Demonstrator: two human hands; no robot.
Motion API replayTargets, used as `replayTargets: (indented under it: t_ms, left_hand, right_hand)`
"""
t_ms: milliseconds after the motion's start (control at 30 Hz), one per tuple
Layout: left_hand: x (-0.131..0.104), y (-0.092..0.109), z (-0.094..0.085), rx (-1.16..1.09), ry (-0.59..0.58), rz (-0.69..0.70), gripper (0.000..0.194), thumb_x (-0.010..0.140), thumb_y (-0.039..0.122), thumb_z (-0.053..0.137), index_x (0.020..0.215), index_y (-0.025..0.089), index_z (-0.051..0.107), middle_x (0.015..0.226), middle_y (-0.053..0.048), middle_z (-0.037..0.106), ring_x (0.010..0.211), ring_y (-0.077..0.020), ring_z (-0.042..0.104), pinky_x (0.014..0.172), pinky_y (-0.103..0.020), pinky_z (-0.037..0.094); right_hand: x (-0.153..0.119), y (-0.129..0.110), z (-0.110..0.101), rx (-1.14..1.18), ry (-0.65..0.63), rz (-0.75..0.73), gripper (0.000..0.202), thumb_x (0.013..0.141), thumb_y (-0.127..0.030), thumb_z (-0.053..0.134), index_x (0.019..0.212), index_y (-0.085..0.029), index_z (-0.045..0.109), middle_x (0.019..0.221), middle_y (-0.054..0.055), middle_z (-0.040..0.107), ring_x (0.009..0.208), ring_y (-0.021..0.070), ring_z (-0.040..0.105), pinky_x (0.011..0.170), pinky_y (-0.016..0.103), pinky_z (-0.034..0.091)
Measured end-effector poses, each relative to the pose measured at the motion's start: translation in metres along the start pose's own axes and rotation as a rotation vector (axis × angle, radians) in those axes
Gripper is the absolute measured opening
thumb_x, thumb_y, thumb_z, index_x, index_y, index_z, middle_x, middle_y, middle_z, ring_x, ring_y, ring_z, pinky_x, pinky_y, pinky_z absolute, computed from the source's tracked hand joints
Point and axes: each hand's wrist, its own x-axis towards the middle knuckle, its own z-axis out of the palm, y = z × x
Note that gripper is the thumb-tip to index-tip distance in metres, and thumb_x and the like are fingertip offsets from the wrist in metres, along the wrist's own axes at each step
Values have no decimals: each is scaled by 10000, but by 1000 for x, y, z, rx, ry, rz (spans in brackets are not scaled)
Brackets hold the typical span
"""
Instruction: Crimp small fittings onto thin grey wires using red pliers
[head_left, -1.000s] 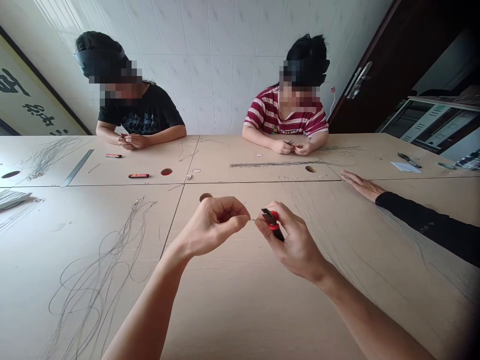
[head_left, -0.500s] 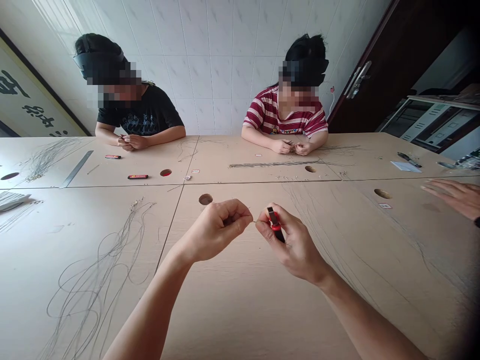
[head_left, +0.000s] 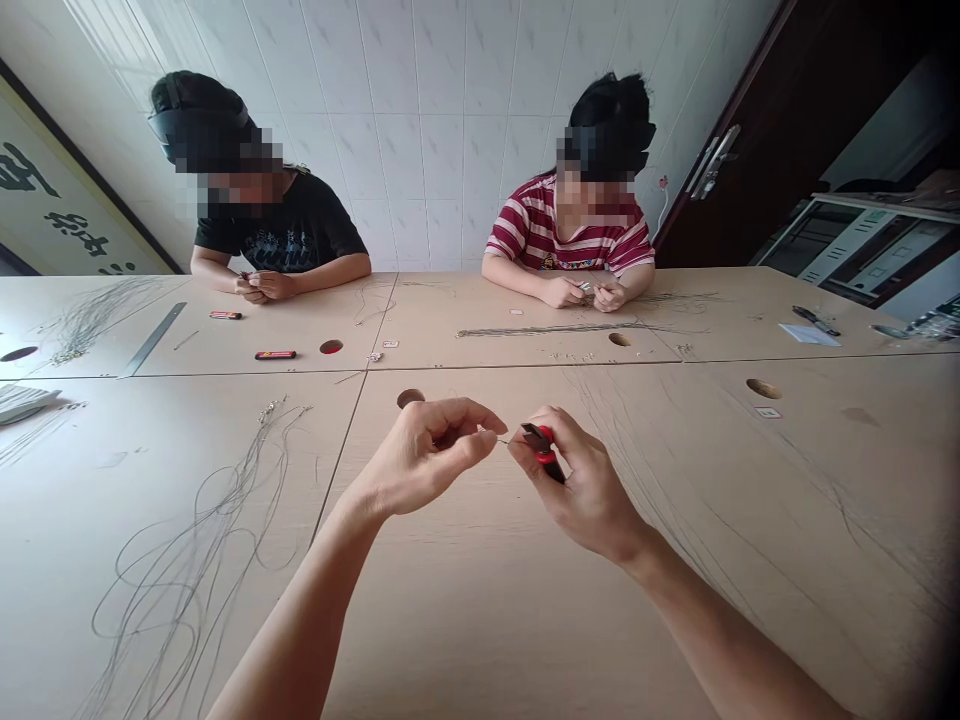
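My left hand is in the middle of the view, thumb and bent index finger close together around the end of a thin wire. Only a short bit of that wire shows in the gap between my hands. In my right hand is a small pair of pliers, red and black, with dark jaws pointing up and to the left. The right thumb and index fingertips meet at the wire too. Most of the pliers' handles are hidden in the palm.
Loose long wires lie looped on the left of the table. Across from me sit two people, one in a black shirt, one in a striped shirt. A steel ruler and red-black markers lie far left.
My left fingers have loosened and parted slightly. The pliers have turned, with their jaws now leaning left. Another person's hand at the right edge has gone from view.
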Motion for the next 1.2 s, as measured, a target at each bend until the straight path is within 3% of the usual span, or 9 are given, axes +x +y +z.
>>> replayTargets:
  t_ms: [200, 400, 700, 867, 1033, 1200]
  left_hand:
    - [3, -7, 6, -37, -6, 29, 147, 819, 288, 623, 775, 152, 658, 520, 64, 351, 486, -62, 283, 422, -201, 238]
    - [3, -5, 6, -19, 37, -1, 167, 820, 304, 627, 759, 150, 646, 566, 44, 403, 501, -61, 301, 426, -199, 253]
    - [3, -1, 8, -34, 26, 3, 150, 824, 285, 610, 767, 146, 625, 553, 53, 396, 497, -58, 311, 423, -184, 274]
    - [1, -1, 10, 21, 41, 22, 151, 839, 287, 595, 774, 153, 621, 563, 49, 413, 500, -60, 330, 427, -182, 296]
    - [-2, -1, 15, 144, 76, 127, 101, 853, 223, 562, 790, 168, 618, 556, 53, 455, 483, -52, 324, 430, -173, 296]
    - [-1, 0, 15, 116, 80, 133, 139, 851, 284, 581, 823, 169, 655, 531, 60, 419, 470, -55, 315, 420, -180, 290]
  right_hand:
    - [0, -3, -3, -41, -19, -21, 138, 892, -129, 485, 811, -222, 423, 738, -11, 472, 700, 135, 435, 680, 284, 385]
    - [0, -5, -4, 15, -20, 75, 138, 902, -256, 528, 798, -219, 444, 731, -6, 494, 681, 136, 451, 650, 278, 400]
    - [-2, -7, -2, 51, -20, 92, 174, 879, -180, 508, 743, -216, 405, 680, -25, 417, 643, 124, 392, 614, 267, 360]
    - [0, -13, -7, 231, -74, 224, 187, 912, -284, 510, 749, -210, 456, 646, -35, 404, 584, 106, 370, 544, 251, 339]
    - [3, -13, -16, 431, -182, 383, 231, 897, -375, 538, 748, -201, 509, 674, -16, 439, 615, 110, 390, 549, 257, 346]
    - [3, -11, -17, 375, -144, 321, 204, 903, -350, 538, 761, -204, 522, 661, -24, 438, 610, 110, 397, 573, 262, 361]
